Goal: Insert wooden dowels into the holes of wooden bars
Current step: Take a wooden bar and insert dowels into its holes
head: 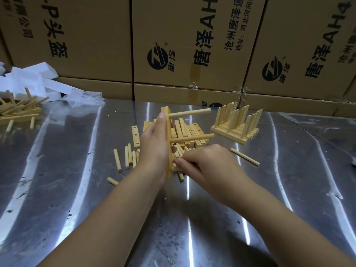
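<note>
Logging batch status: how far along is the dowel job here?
Done: a stack of finished bars, dowels upright, sits back right. In hand: the left hand grips a bar on end with two dowels already seated; the right hand pinches what looks like a third dowel at its lower end. Left: a pile of empty bars and loose dowels on the table.

Dim; glare streaks on table [77, 189]; edges warped
</note>
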